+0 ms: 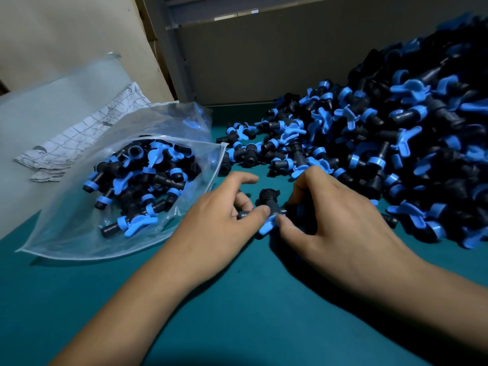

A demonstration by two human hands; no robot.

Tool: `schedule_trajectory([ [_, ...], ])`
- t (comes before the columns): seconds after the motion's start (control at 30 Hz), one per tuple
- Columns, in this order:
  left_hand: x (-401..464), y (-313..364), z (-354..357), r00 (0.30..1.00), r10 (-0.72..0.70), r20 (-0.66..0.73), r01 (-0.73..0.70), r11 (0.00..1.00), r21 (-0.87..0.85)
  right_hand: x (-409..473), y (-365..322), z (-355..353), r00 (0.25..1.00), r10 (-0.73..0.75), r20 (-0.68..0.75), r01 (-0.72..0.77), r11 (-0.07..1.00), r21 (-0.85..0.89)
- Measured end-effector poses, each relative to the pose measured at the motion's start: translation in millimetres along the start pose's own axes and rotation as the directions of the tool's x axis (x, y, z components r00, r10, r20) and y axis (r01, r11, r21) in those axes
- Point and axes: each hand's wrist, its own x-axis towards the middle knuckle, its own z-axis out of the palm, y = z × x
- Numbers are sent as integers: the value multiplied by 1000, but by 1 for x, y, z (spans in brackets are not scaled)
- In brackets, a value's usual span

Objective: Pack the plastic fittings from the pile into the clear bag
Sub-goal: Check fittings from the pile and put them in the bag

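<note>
A large pile of black and blue plastic fittings (383,133) covers the right side of the green table. The clear bag (79,228) lies open at the left, holding several fittings (142,178). Between bag and pile, my left hand (219,223) pinches a fitting (266,204) with thumb and curled fingers. My right hand (330,215) grips the same cluster from the right, its thumb on the blue wing handle, its fingers curled over more fittings beneath the palm.
The green table (237,299) stretches toward me. A stack of flat clear bags (52,101) and a crumpled printed sheet (87,133) lie behind the open bag. A grey wall panel (264,56) and a metal post (169,48) close off the back.
</note>
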Motion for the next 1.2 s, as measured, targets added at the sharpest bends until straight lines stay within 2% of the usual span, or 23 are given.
schedule_trajectory([
  [0.1,0,3,1,1000,-3,-20,2,999,-52,-1,-3,-1,998,-39,49,41,999,-36],
  [0.2,-1,2,0,993,-11,-116,-15,975,-220,-2,-6,-2,995,-66,70,71,995,-69],
  [0.37,3,2,1,970,-5,-241,-89,923,-376,1,-3,-1,997,-54,52,55,998,-30],
  [0.5,5,3,1,972,-40,-233,-88,853,-514,3,3,-1,998,-55,-32,58,995,80],
  [0.57,4,6,0,972,-65,-224,-78,815,-574,2,5,-3,992,-20,-124,42,982,184],
  [0.63,4,10,-2,966,-106,-237,-68,777,-626,1,3,-5,988,-5,-152,47,960,275],
  [0.73,3,12,-6,942,-189,-277,-47,744,-667,-2,0,-7,979,-55,-195,112,950,290],
  [0.83,3,13,-7,934,-203,-295,-62,720,-691,-4,-2,-8,966,-98,-238,160,953,256],
  [1.07,2,13,-13,966,-5,-258,-185,685,-705,-3,3,-9,940,-146,-309,230,939,255],
  [1.2,1,11,-14,961,4,-276,-200,698,-688,-4,2,-6,927,-232,-296,297,934,198],
])
